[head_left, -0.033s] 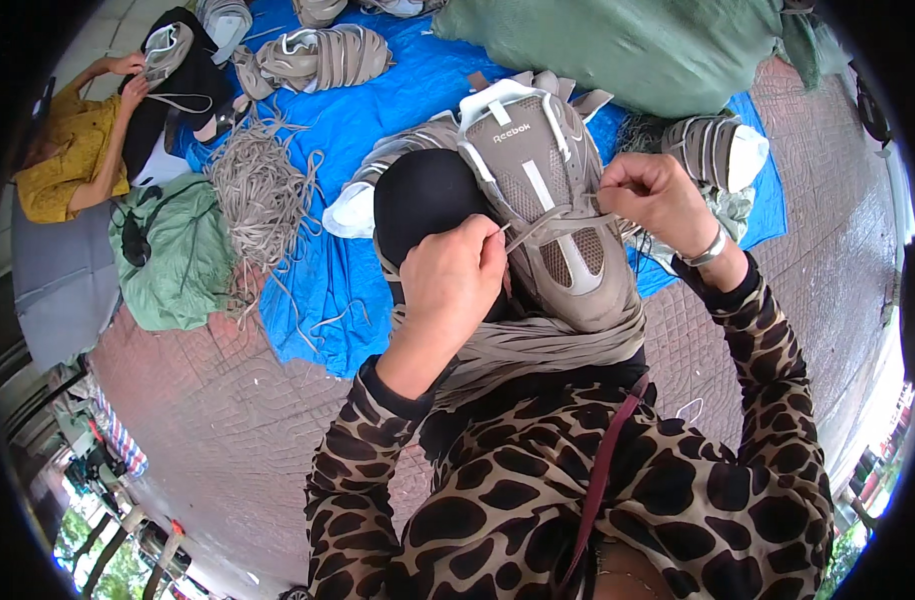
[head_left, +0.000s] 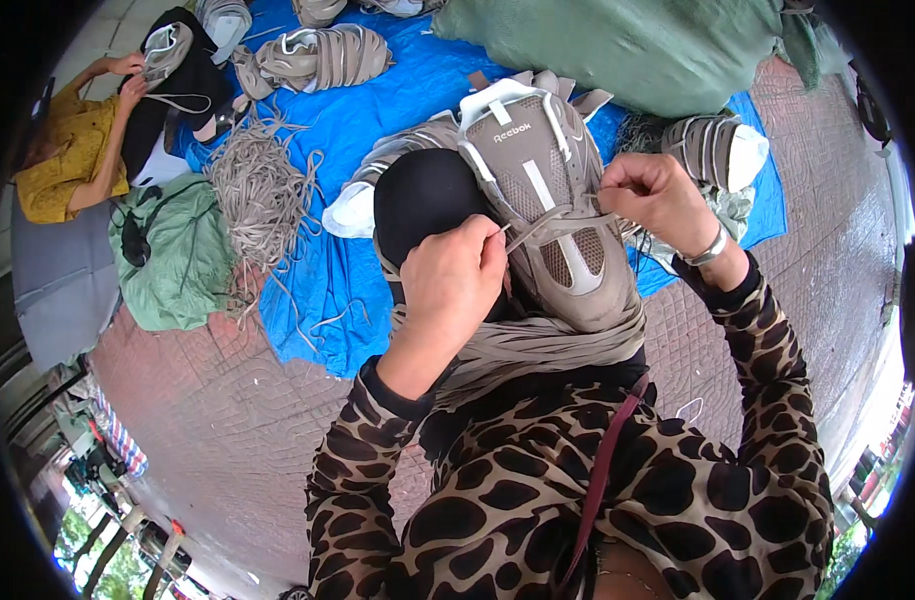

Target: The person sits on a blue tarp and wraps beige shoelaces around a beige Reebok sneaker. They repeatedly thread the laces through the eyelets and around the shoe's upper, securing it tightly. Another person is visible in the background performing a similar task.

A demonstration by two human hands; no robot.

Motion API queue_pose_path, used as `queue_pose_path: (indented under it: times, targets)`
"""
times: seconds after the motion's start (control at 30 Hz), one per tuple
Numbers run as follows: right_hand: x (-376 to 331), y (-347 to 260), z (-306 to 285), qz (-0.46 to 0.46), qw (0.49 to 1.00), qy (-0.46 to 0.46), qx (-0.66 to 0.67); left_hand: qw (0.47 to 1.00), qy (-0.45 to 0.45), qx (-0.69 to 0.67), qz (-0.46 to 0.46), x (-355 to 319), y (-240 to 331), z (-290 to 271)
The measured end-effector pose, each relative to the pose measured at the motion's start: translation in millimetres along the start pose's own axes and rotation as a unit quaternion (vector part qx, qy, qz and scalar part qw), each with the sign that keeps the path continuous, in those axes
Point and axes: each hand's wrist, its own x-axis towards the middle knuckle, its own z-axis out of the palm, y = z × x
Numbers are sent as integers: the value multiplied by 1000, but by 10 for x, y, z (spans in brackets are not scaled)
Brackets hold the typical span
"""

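Note:
A grey-beige shoe upper [head_left: 570, 185] with white trim and mesh panels rests on my lap, its toe toward me. A flat beige shoelace [head_left: 553, 226] crosses it near the toe. My left hand [head_left: 450, 278], left of the upper, is closed with the lace's tip showing between thumb and forefinger. On the opposite side my right hand [head_left: 666, 205] pinches the lace close to the upper's edge; its fingertips are partly hidden. A bundle of loose laces [head_left: 538, 352] lies across my lap under the toe. My black-clad knee [head_left: 430, 205] shows beside the upper.
Stacked shoe uppers [head_left: 328, 58] lie on a blue tarp [head_left: 313, 270], with another stack [head_left: 713, 150] at the right. A heap of laces [head_left: 261, 190] sits left, near a green sack [head_left: 173, 265]. A large green sack [head_left: 618, 45] lies behind. A co-worker [head_left: 88, 145] handles an upper.

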Motion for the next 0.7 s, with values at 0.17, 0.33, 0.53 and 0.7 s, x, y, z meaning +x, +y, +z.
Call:
queue_pose_path:
  times: [0.17, 0.33, 0.53, 0.7]
  targets:
    - [47, 42, 63, -4, 999, 1, 41, 1000, 12, -6, 6, -40, 23, 50]
    - [-50, -43, 285, -235, 933, 145, -231, 1000, 5, -3, 0, -66, 44, 80]
    - [-87, 26, 339, -86, 980, 125, -127, 1000, 19, -6, 5, -57, 78, 127]
    - [5, -28, 171, -210, 952, 60, -215, 997, -1, 73, 3, 33, 157, 198]
